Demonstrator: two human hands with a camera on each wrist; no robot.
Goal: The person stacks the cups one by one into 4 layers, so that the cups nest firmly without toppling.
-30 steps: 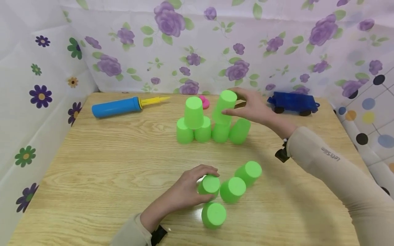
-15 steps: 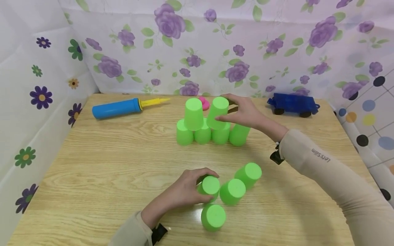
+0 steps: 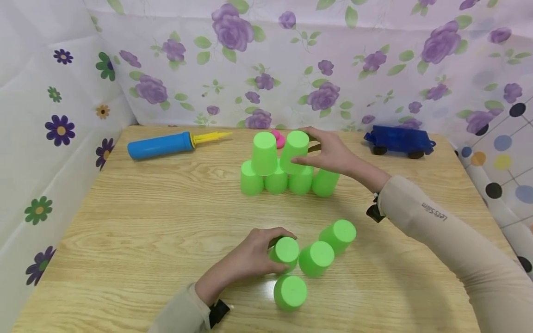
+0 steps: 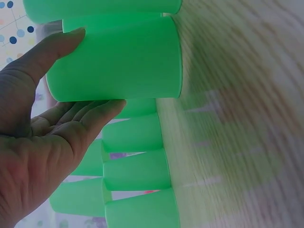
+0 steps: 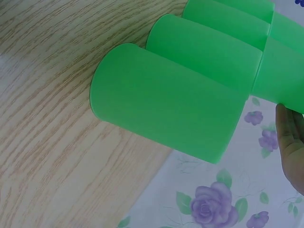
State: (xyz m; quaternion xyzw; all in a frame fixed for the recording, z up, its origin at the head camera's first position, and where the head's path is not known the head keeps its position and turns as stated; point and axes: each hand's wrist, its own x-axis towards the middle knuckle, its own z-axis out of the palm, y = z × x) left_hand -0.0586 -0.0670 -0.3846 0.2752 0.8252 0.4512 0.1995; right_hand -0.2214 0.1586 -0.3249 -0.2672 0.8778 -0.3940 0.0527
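Two at once: pinched upper cup above back row with right hand, front cup on surface with left hand. Looked light, stiff, slightly slick; wanted gentle mid-wall grip.

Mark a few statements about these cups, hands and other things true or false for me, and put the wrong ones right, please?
1. The right hand holds an upper green cup. True.
2. The left hand grips the blue pump. False: the left hand holds a nearer green cup, and the blue pump lies at the back left.
3. The stack has four cups in its lower row. True.
4. The pink object lies in front of the stack. False: the pink object is behind the stack.
5. The dark blue toy vehicle stands to the right of the stack. True.
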